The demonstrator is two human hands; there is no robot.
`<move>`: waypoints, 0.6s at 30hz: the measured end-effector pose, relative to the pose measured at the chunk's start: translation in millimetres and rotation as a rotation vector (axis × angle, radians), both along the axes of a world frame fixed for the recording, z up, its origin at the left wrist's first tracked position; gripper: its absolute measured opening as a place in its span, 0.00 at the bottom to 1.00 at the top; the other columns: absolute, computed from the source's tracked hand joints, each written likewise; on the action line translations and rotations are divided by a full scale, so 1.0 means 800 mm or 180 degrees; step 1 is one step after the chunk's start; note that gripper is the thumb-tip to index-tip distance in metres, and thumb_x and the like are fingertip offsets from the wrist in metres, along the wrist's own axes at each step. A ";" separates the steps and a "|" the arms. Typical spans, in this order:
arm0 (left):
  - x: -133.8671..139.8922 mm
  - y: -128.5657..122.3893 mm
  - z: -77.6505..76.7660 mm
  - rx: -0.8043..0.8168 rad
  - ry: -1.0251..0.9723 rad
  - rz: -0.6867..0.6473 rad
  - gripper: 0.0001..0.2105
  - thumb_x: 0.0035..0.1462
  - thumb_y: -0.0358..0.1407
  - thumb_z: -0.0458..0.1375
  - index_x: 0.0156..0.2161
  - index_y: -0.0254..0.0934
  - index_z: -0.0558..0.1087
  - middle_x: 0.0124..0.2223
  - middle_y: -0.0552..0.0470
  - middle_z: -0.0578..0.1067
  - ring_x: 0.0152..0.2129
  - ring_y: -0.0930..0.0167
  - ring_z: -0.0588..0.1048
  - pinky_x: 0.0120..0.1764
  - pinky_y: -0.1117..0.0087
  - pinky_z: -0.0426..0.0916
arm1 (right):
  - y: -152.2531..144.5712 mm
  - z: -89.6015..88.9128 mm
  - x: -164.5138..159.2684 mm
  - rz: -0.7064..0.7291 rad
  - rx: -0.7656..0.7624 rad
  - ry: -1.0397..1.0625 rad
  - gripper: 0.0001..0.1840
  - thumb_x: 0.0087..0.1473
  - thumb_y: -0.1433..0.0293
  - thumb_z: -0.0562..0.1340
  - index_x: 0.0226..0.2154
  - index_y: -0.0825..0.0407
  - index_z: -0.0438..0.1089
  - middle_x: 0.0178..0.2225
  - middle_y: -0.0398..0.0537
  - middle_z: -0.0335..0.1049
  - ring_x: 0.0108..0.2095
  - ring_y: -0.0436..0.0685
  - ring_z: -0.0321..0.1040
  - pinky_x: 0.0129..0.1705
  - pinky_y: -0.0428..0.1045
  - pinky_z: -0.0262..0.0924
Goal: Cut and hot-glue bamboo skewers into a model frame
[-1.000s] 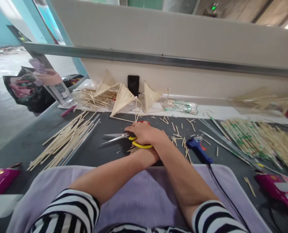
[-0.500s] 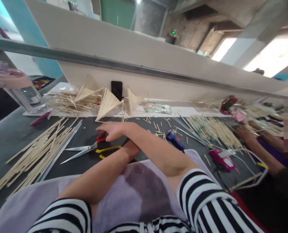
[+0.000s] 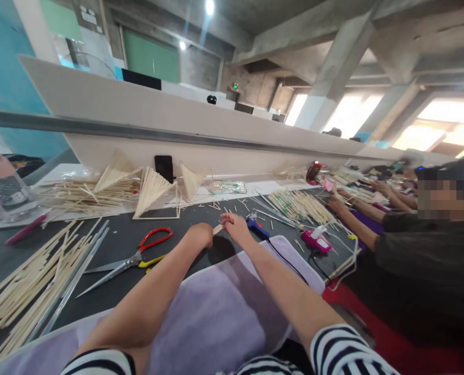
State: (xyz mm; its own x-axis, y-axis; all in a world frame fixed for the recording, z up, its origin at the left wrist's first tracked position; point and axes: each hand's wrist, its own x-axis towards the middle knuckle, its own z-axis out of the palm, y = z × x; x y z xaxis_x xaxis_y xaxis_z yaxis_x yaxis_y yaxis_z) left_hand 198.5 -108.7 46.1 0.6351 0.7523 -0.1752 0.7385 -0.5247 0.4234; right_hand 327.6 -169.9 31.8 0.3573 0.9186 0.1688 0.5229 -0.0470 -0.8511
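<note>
We see short sticks between the left hand and right hand; whether their fingers grip, we cannot tell.

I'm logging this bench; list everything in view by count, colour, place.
Scissors: one, red and yellow handles, left
Long sticks: many, pale, left
Stick fans: three, pale, back left
Flat slab: one, black, back
Glue gun: one, blue, right
Device: one, magenta, right
Green-marked sticks: many, pale, right
Bottle: one, pink top, left
Towel: one, lilac, front
Co-workers: at least two, dark sleeves, right
Short sticks: few, pale, between hands
Left hand: one, bare, centre
Right hand: one, bare, centre
</note>
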 end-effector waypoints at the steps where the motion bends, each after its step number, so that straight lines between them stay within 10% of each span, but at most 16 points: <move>1: -0.001 -0.003 -0.001 0.0016 0.0080 0.0039 0.11 0.39 0.35 0.65 0.32 0.34 0.75 0.35 0.41 0.76 0.40 0.57 0.72 0.41 0.63 0.66 | -0.001 -0.014 0.000 -0.0136 0.0017 0.0117 0.23 0.41 0.78 0.50 0.42 0.56 0.66 0.31 0.46 0.71 0.25 0.49 0.67 0.31 0.47 0.63; 11: -0.004 0.001 -0.010 0.0134 0.0107 0.0600 0.12 0.48 0.30 0.53 0.40 0.30 0.69 0.40 0.29 0.74 0.39 0.52 0.73 0.38 0.58 0.64 | 0.047 -0.045 -0.010 -0.0932 0.0695 0.1149 0.35 0.39 0.76 0.51 0.54 0.56 0.50 0.51 0.57 0.58 0.44 0.54 0.63 0.44 0.50 0.59; 18: -0.003 0.035 -0.013 0.0034 -0.1080 0.0915 0.11 0.53 0.30 0.47 0.42 0.31 0.62 0.34 0.35 0.73 0.33 0.58 0.74 0.34 0.61 0.64 | 0.046 -0.059 -0.029 -0.0151 0.1129 0.2026 0.35 0.44 0.71 0.55 0.55 0.47 0.46 0.51 0.53 0.57 0.48 0.54 0.61 0.49 0.53 0.57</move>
